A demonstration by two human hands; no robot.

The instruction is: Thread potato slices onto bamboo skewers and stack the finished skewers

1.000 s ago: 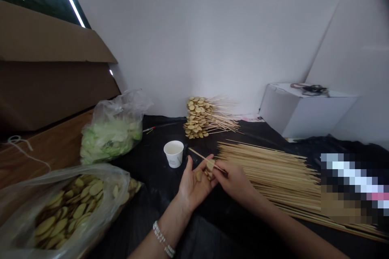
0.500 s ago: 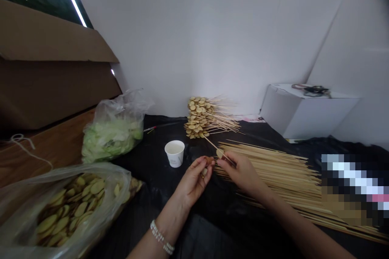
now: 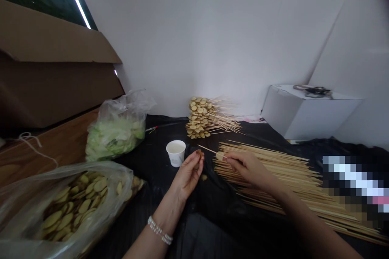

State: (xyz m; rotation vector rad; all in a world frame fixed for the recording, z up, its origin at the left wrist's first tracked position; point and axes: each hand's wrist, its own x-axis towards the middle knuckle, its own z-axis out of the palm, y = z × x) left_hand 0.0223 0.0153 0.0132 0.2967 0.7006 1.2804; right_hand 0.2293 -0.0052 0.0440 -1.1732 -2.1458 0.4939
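Since the earlier frame the left grip [image 3: 188, 174] and right grip [image 3: 247, 168] have drawn apart, and the bamboo skewer [image 3: 211, 150] has swung flatter. Far left, a clear plastic bag [image 3: 26, 198] of pale sliced rounds lies open, with a bag of green leaves [image 3: 114, 139] beyond it and a white paper cup [image 3: 175, 153] nearer the middle. The left grip is half curled, palm turned up, and I cannot tell whether it holds the small brown piece [image 3: 200, 155] at its fingertips. The right grip, the nearer one, clamps the skewer behind a pale slice [image 3: 220, 156], its point aimed left, just above those fingertips. Loose skewers [image 3: 273, 174] fan out to the right.
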